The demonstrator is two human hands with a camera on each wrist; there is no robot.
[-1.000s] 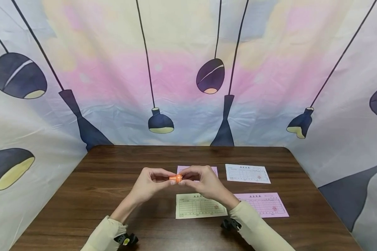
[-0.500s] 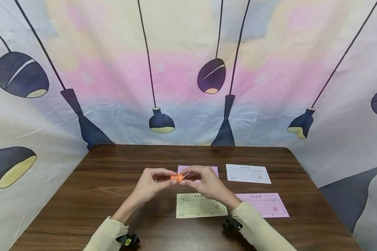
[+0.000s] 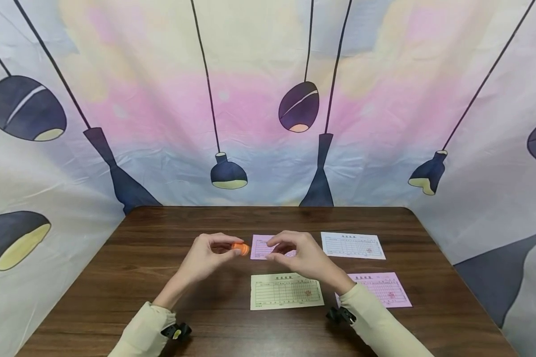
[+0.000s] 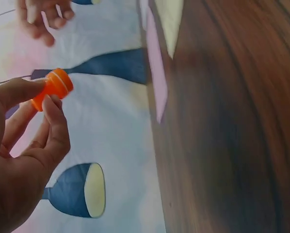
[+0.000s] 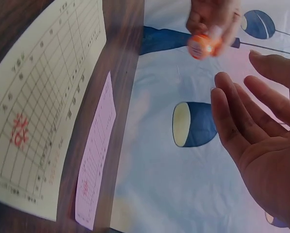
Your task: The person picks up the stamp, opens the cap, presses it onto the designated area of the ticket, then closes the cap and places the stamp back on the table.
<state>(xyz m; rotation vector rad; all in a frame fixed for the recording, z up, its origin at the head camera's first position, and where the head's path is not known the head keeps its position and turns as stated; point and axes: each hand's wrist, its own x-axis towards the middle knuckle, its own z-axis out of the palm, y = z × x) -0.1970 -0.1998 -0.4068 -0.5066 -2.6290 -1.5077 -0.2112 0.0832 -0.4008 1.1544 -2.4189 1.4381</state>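
Note:
My left hand (image 3: 207,258) pinches a small orange stamp (image 3: 240,248) between thumb and fingertips, raised over the table left of the far pink slip (image 3: 260,246). In the left wrist view the orange stamp (image 4: 60,83) shows a round end with a pale ring, pointing away from the palm. My right hand (image 3: 304,255) is apart from it, thumb and fingers spread with nothing between them, overlapping the far pink slip in the head view. The right wrist view shows this right hand (image 5: 266,116) with its fingers loosely extended and the orange stamp (image 5: 199,47) beyond it.
Printed slips lie on the brown wooden table (image 3: 161,248): a yellow-green one (image 3: 286,292), a white one (image 3: 353,246) and a near pink one (image 3: 379,290) partly under the right sleeve. Red marks show on the slips. A patterned cloth (image 3: 268,99) hangs behind.
My right hand has let go of the orange stamp and moved a little right. My left hand still pinches the stamp and has shifted slightly left and up with it.

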